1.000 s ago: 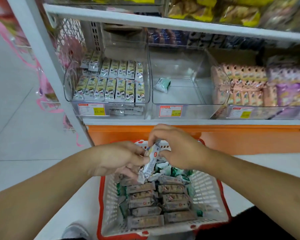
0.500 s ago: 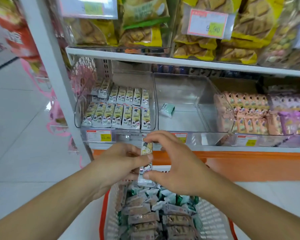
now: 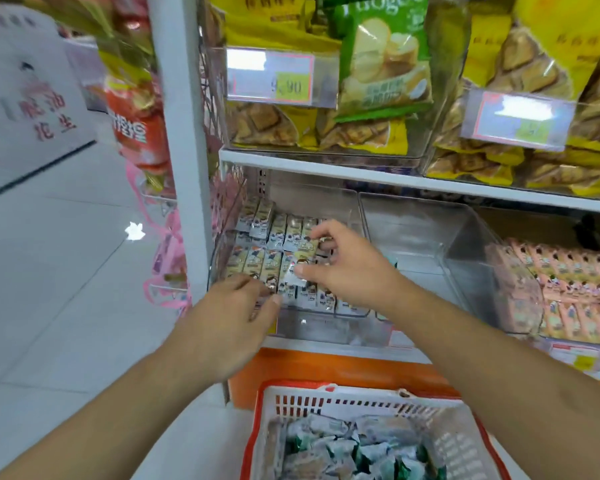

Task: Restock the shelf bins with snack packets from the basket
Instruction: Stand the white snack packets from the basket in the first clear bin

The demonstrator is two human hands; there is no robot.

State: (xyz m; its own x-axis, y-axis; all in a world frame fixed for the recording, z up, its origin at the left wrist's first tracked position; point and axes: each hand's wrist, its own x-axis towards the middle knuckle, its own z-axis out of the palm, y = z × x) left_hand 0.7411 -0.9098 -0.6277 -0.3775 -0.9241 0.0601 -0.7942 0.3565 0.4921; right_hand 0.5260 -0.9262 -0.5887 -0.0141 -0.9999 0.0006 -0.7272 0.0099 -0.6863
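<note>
White floor tiles (image 3: 66,271) fill the left side of the shop aisle; nearest, at 6 o'clock, stands a red and white basket (image 3: 361,400), with grey and green packets (image 3: 354,452) heaped inside. Above it runs the orange base (image 3: 326,368) of the shelf. Both forearms reach forward over this base into the left bin (image 3: 326,327), a clear box at the centre. The left hand (image 3: 229,323) is at 7 o'clock from the bin; its fingers are bent and touch the front row, but I cannot tell if they hold anything. The right hand (image 3: 347,268) is at 3 o'clock from the left one; thumb and forefinger pinch one small packet (image 3: 291,277) just above the rows already lying in the bin. Beside it, to the right, is a clear middle bin (image 3: 430,244); further at 3 o'clock, a bin of pink packets (image 3: 568,292). On the upper shelf, at 12 o'clock, yellow and green bags (image 3: 378,64) stand behind a price tag (image 3: 274,81) reading 9.90.
</note>
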